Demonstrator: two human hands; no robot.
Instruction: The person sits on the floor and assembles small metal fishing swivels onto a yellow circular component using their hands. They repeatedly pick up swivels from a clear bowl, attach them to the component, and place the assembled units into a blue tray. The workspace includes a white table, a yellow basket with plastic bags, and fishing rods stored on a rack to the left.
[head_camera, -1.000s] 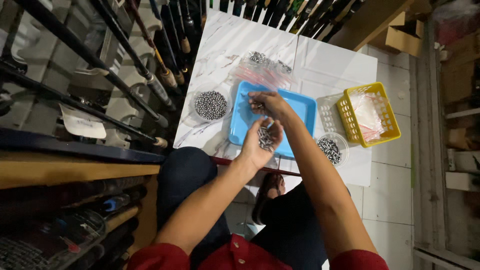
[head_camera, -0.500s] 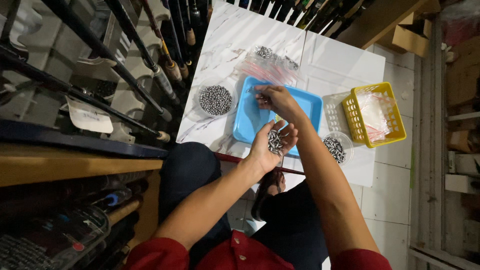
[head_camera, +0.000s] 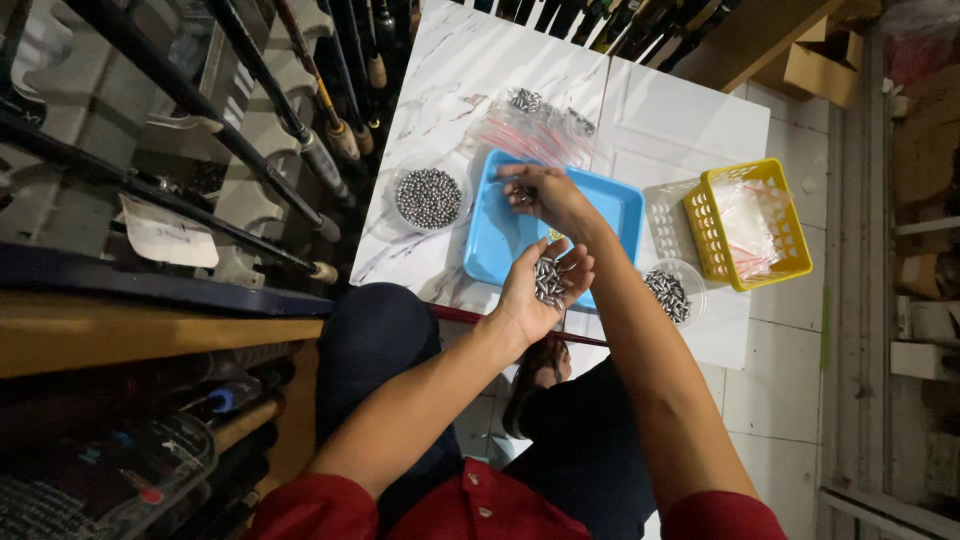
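White marble tabletop (head_camera: 440, 110) at centre: left hand (head_camera: 540, 285) cups small grey metal pieces (head_camera: 547, 280), fingers open; right hand (head_camera: 540, 195) pinches some over blue tray (head_camera: 610, 210); many remain.

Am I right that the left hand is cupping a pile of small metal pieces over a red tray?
Not quite: the tray is blue, not red. The head view shows the left hand palm up, cupping small grey metal pieces over the tray's near edge, while the right hand reaches into the tray.
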